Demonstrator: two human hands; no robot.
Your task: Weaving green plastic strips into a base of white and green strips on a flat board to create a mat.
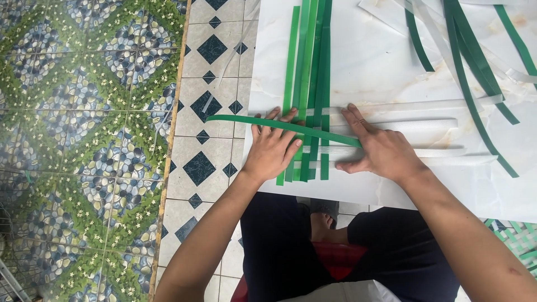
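Two hands lie flat on the weave in the head view, and neither clenches anything. Your left hand (272, 146) presses palm down with its fingers spread over the lower ends of the green strips (309, 84), a bundle running side by side up a white board (369, 61). Your right hand (380, 148) rests just beside it, also open and flat, its fingers pointing up and left and lying on the white strips (414, 126) that cross the green ones sideways. One loose green strip (240, 119) slants across both, starting past the board's left edge over the floor, running over the fingers of your left hand and ending under your right; you pin it rather than grasp it. The woven patch sits between your hands, near the board's lower edge, close to your lap. More green and white strips (470, 56) lie scattered at the board's upper right, well apart from your hands. The board rests on a tiled floor (212, 162) of pale squares with dark diamonds, and left of that lies a pebble-and-leaf patterned floor (84, 140). Another woven green piece (517, 237) shows at the lower right edge.
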